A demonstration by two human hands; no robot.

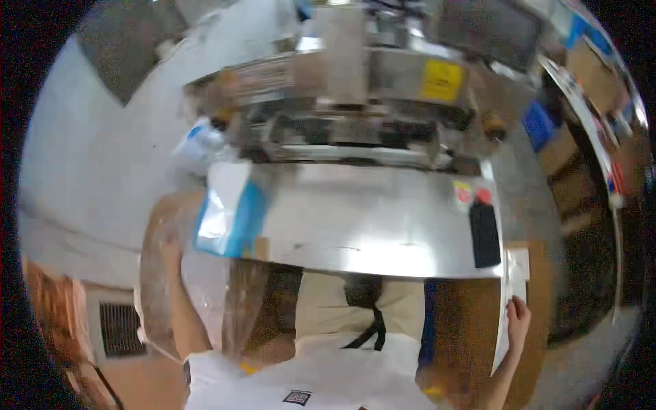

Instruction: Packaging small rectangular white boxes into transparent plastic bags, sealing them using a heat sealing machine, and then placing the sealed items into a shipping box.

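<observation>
My left hand [171, 247], smeared by motion, is at the left over a clear plastic bag [205, 290] that lines a carton; its fingers do not show clearly. My right hand [519, 317] is at the far right with its fingers curled, over a brown cardboard box [538, 273] holding a white, flat item [517, 266]. What the right fingers hold, if anything, is hidden. On the left end of the metal worktable [348, 219] lies a blue and white plastic package [232, 212], close to my left hand. A black, flat object with a red end [484, 232] lies at the table's right end.
Behind the table stands a metal machine [348, 130] with rollers and a yellow label [442, 80]. A white and blue bag [198, 143] sits at its left side. Farther right are a blue crate [538, 126] and a shelf with goods [588, 109]. A floor vent [121, 328] is lower left.
</observation>
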